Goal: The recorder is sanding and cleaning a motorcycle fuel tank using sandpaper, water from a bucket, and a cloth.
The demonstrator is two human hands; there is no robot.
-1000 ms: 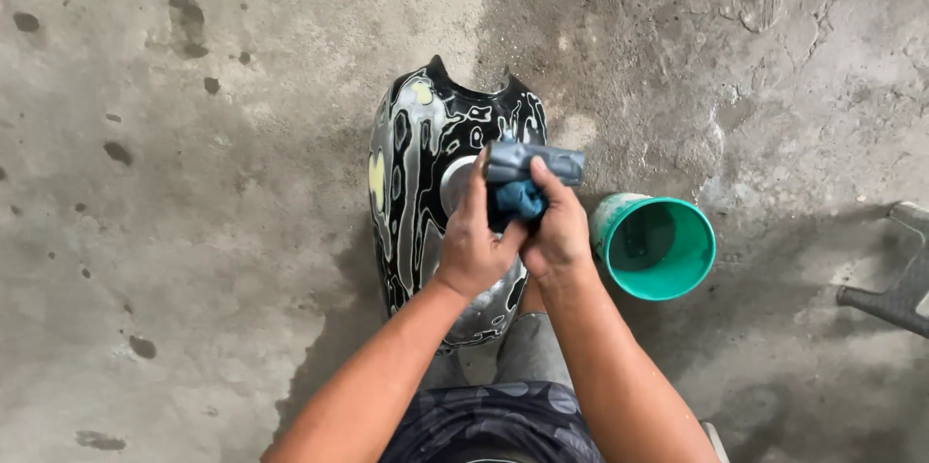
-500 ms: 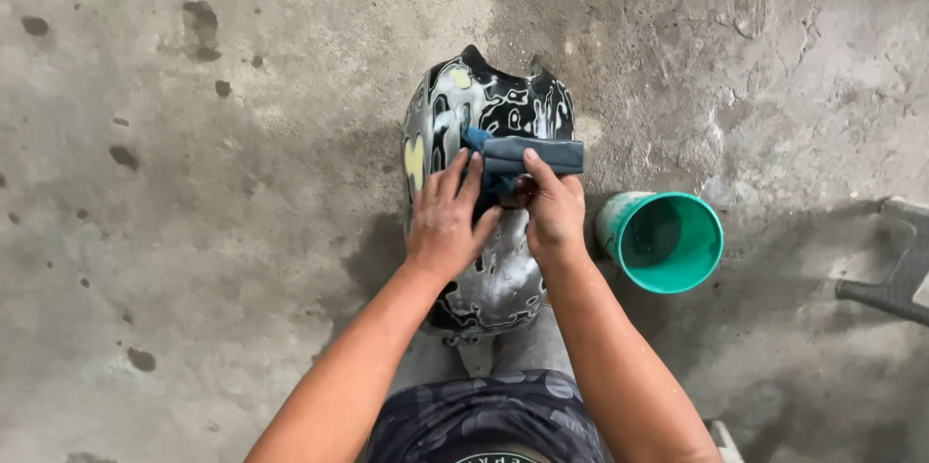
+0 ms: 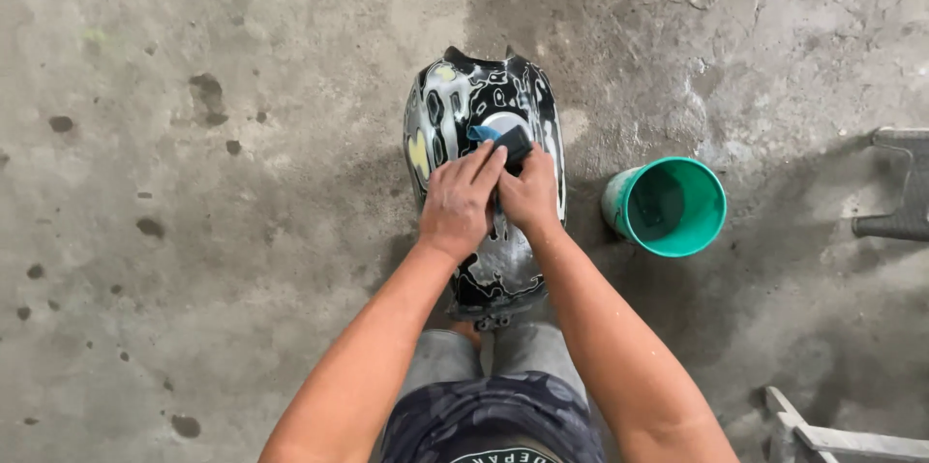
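Observation:
A glossy black motorcycle fuel tank [image 3: 455, 105] with pale and yellow patches lies on the concrete floor between my knees. Both hands rest on its top near the round filler opening [image 3: 503, 120]. My left hand [image 3: 460, 202] lies flat with its fingers on a folded blue-grey sanding sheet [image 3: 508, 142]. My right hand [image 3: 530, 194] grips the same sheet from the right side. The sheet is mostly hidden under my fingers.
A teal plastic bucket [image 3: 713, 204] stands on the floor just right of the tank. A grey metal frame part [image 3: 895, 221] shows at the right edge and another metal piece [image 3: 832, 436] at the lower right. The floor around the tank is wet and dark.
The sheet was held spread out above the tank in both hands. It is now folded smaller and pressed down onto the tank top, near the filler opening.

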